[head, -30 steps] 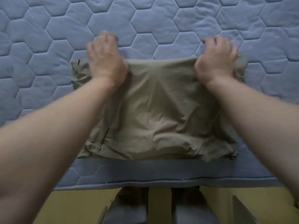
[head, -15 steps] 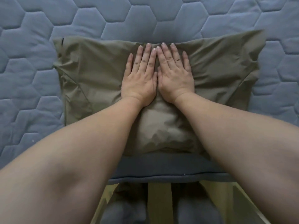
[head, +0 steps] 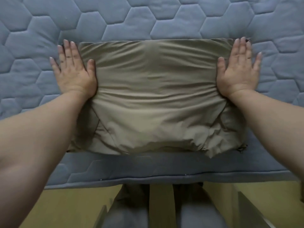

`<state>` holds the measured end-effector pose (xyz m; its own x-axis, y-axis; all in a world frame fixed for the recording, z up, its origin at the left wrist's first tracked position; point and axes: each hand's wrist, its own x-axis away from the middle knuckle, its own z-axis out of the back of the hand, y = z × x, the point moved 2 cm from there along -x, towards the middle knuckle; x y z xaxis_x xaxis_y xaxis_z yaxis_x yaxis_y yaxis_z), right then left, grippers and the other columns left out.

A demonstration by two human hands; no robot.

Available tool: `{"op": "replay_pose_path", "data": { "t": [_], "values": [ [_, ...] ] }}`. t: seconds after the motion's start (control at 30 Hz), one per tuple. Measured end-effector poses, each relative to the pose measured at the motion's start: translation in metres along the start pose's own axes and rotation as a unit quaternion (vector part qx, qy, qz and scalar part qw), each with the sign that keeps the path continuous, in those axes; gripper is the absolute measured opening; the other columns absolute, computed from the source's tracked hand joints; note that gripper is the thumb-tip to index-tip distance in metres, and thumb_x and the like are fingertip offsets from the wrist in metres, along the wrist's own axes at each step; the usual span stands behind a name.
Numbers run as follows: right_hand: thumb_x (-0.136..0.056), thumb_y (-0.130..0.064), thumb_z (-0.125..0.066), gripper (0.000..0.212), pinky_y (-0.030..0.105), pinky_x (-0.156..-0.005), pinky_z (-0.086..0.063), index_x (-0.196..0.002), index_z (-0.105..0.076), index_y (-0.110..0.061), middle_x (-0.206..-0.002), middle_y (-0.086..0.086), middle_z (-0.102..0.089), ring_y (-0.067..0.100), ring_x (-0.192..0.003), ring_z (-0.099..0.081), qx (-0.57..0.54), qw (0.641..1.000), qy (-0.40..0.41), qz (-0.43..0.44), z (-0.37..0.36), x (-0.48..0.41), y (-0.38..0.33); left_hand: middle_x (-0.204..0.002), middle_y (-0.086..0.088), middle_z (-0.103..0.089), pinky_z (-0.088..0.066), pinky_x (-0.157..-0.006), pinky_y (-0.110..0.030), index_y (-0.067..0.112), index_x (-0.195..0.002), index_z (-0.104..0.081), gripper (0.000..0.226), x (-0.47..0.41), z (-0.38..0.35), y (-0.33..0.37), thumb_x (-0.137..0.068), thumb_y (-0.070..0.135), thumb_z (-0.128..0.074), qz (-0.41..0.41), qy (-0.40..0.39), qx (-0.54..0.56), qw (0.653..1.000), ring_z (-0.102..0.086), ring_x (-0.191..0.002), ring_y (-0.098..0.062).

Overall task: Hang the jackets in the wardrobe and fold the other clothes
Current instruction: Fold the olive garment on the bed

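A folded olive-green garment (head: 156,99) lies flat as a rough rectangle on the blue quilted bed cover (head: 148,18), close to the bed's near edge. My left hand (head: 74,71) presses flat on the garment's left end, fingers straight and spread, partly over the cover. My right hand (head: 238,69) presses flat on its right end in the same way. Horizontal creases run across the cloth between my hands. A small dark tab (head: 241,148) shows at the garment's near right corner.
The bed's near edge (head: 148,180) runs across the lower part of the view. Below it are a yellowish floor (head: 74,206) and my legs in grey trousers (head: 128,211). Quilted cover surrounds the garment on the far, left and right sides.
The garment was folded over, then my hands pressed side by side on its middle. They have since slid apart to its left and right ends, smoothing the cloth.
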<state>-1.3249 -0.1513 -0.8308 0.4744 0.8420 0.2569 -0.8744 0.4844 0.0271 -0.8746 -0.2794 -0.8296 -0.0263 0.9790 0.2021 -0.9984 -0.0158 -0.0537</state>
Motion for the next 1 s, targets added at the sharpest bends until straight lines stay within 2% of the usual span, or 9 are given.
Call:
{"op": "replay_pose_path", "data": {
  "t": [0.07, 0.17, 0.27, 0.33, 0.47, 0.63, 0.77, 0.87, 1.0],
  "values": [
    [-0.104, -0.049, -0.011, 0.072, 0.059, -0.123, 0.003, -0.162, -0.003, -0.007, -0.171, 0.007, 0.000, 0.022, -0.157, 0.003, -0.003, 1.000, -0.005, -0.010, 0.012, 0.003, -0.012, -0.170, -0.009, 0.001, 0.002, -0.124, -0.056, 0.005, -0.161, -0.003, 0.076, 0.008, 0.014, 0.013, -0.101, 0.051, -0.015, 0.028, 0.004, -0.011, 1.000, 0.003, -0.157, -0.026],
    [-0.105, -0.044, -0.017, 0.069, 0.059, -0.123, 0.002, -0.161, -0.008, -0.003, -0.170, 0.012, -0.006, 0.027, -0.157, -0.002, -0.058, 0.997, 0.048, 0.012, 0.038, 0.033, -0.047, -0.169, -0.015, -0.003, 0.000, -0.124, -0.057, 0.001, -0.160, -0.006, 0.073, 0.050, 0.038, 0.057, -0.103, 0.044, -0.021, 0.037, 0.041, 0.035, 0.998, 0.000, -0.157, -0.032],
    [-0.106, -0.041, -0.020, 0.066, 0.056, -0.125, -0.003, -0.160, -0.018, -0.004, -0.168, 0.013, -0.016, 0.029, -0.156, -0.011, -0.126, 0.983, 0.092, 0.095, 0.050, 0.103, -0.103, -0.168, -0.014, -0.013, -0.004, -0.125, -0.052, 0.004, -0.160, -0.017, 0.068, 0.133, 0.050, 0.116, -0.104, 0.040, -0.023, -0.054, 0.061, 0.108, 0.991, -0.009, -0.156, -0.031],
    [-0.105, -0.039, -0.022, 0.063, 0.054, -0.125, -0.007, -0.160, -0.023, -0.007, -0.167, 0.011, -0.020, 0.027, -0.156, -0.015, -0.145, 0.978, 0.071, 0.134, 0.035, 0.152, -0.130, -0.168, -0.012, -0.015, -0.005, -0.125, -0.052, 0.007, -0.160, -0.021, 0.064, 0.190, 0.036, 0.141, -0.105, 0.038, -0.027, -0.097, 0.038, 0.130, 0.986, -0.010, -0.156, -0.029],
    [-0.106, -0.047, -0.016, 0.063, 0.052, -0.124, 0.006, -0.162, 0.003, -0.025, -0.170, -0.001, 0.008, 0.017, -0.156, 0.010, -0.054, 0.989, -0.078, 0.110, -0.030, 0.194, -0.113, -0.170, -0.005, 0.006, 0.002, -0.125, -0.053, 0.017, -0.162, -0.001, 0.068, 0.233, -0.023, 0.121, -0.104, 0.044, -0.022, -0.066, -0.074, 0.037, 0.994, 0.007, -0.157, -0.025],
    [-0.102, -0.054, -0.022, 0.067, 0.050, -0.125, 0.001, -0.162, -0.013, -0.026, -0.170, -0.001, -0.007, 0.019, -0.157, -0.006, -0.018, 0.988, -0.016, 0.154, -0.059, 0.180, -0.070, -0.170, -0.001, -0.008, 0.003, -0.125, -0.048, 0.019, -0.162, -0.010, 0.072, 0.204, -0.056, 0.073, -0.099, 0.048, -0.027, -0.160, -0.026, -0.018, 0.987, -0.005, -0.157, -0.022],
    [-0.103, -0.052, -0.017, 0.066, 0.052, -0.125, 0.002, -0.162, -0.010, -0.025, -0.171, -0.001, -0.004, 0.019, -0.157, -0.002, -0.002, 0.996, -0.013, 0.091, -0.058, 0.172, -0.024, -0.171, 0.001, -0.002, 0.014, -0.123, -0.041, 0.017, -0.162, -0.006, 0.072, 0.190, -0.053, 0.018, -0.101, 0.052, -0.022, -0.090, -0.030, -0.027, 0.995, 0.000, -0.157, -0.018],
    [-0.102, -0.054, -0.009, 0.067, 0.055, -0.124, 0.003, -0.162, -0.002, -0.026, -0.171, -0.005, 0.002, 0.017, -0.156, 0.002, 0.034, 0.999, -0.030, 0.018, -0.051, 0.169, 0.010, -0.171, 0.001, 0.000, 0.005, -0.125, -0.046, 0.018, -0.162, -0.005, 0.072, 0.186, -0.044, -0.012, -0.101, 0.053, -0.018, -0.048, -0.050, -0.029, 0.997, 0.000, -0.156, -0.019],
    [-0.100, -0.058, -0.004, 0.072, 0.057, -0.123, 0.002, -0.163, 0.001, -0.023, -0.171, -0.003, 0.003, 0.017, -0.156, 0.004, 0.008, 0.996, -0.056, -0.070, -0.041, 0.165, 0.041, -0.171, -0.003, -0.002, -0.001, -0.126, -0.049, 0.013, -0.162, -0.004, 0.075, 0.179, -0.033, -0.034, -0.100, 0.055, -0.013, 0.046, -0.064, 0.002, 0.997, -0.001, -0.157, -0.022]
  ]
}}
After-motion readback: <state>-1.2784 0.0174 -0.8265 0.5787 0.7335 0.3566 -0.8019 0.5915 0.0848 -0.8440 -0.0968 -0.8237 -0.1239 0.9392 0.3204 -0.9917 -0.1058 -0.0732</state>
